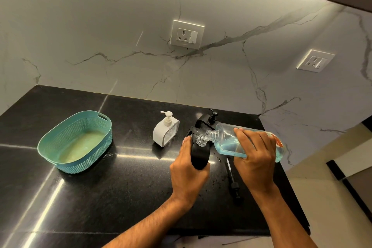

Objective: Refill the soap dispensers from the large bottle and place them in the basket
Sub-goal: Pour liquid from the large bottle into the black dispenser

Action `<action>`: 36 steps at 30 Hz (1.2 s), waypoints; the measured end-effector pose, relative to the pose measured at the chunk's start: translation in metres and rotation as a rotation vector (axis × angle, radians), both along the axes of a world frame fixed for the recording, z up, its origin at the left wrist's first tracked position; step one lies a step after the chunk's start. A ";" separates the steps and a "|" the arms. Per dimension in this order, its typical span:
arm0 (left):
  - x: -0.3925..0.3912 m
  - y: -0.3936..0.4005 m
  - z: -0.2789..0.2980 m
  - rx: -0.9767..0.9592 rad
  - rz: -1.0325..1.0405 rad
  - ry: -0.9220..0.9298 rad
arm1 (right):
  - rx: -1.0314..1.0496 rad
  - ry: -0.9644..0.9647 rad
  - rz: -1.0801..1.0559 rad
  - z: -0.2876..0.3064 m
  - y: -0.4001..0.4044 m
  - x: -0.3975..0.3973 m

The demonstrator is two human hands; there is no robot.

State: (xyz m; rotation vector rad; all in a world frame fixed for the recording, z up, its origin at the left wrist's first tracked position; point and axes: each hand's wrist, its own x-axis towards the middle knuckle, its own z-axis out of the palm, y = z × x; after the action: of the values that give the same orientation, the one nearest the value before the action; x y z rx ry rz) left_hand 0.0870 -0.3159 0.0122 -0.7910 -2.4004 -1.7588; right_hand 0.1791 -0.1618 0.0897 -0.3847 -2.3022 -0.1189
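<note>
While the right hand (256,156) held the large bottle (247,143) tipped nearly flat, its fingers (244,140) wrapped over the bottle's clear body, the threaded neck pointed left and down at the open mouth of a black dispenser (198,151). The left hand (187,169) gripped that dispenser from the near side, fingers curled round its lower body, holding it tilted toward the bottle. Blue liquid lay along the lower side of the bottle. A second black dispenser (209,120), pump fitted, stood just behind the pair, toward the counter's (100,197) back edge. A white dispenser (166,131) with its pump on stood upright to the left of the hands, apart from them. A loose black pump with its tube (232,179) lay flat on the counter between the two forearms, near the right edge. The teal basket (75,143) sat well apart near the left edge, holding no dispensers.
</note>
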 end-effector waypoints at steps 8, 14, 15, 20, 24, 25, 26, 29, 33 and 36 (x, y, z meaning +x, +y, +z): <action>0.001 0.000 0.000 -0.007 -0.004 0.008 | 0.006 -0.019 -0.003 -0.001 0.002 0.001; 0.002 0.000 0.002 0.001 -0.007 0.006 | 0.014 -0.015 0.001 0.000 0.002 0.001; 0.002 0.000 0.002 0.004 -0.010 0.001 | 0.014 -0.015 0.002 0.000 0.002 0.001; 0.002 -0.001 0.004 0.013 -0.012 -0.012 | 0.019 -0.017 0.005 -0.001 0.003 0.003; 0.002 -0.001 0.006 0.012 -0.014 -0.018 | 0.017 -0.019 0.019 -0.002 0.003 0.002; 0.002 -0.001 0.006 0.014 -0.015 -0.017 | 0.016 -0.017 0.020 -0.002 0.003 0.002; 0.002 -0.001 0.007 0.017 -0.015 -0.016 | 0.016 -0.016 0.019 -0.003 0.004 0.002; 0.002 0.000 0.008 0.021 -0.012 -0.008 | 0.010 -0.013 0.012 -0.004 0.004 0.002; 0.003 -0.001 0.010 0.039 -0.017 -0.014 | -0.038 -0.024 0.018 -0.007 0.005 0.001; 0.003 -0.002 0.013 0.065 -0.014 -0.031 | -0.110 -0.019 0.022 -0.008 0.004 -0.001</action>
State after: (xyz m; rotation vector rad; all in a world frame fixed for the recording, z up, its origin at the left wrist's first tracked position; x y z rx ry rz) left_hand 0.0901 -0.3180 0.0248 -0.7802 -2.3487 -1.8574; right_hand 0.1780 -0.1575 0.0819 -0.4164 -2.3374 0.0154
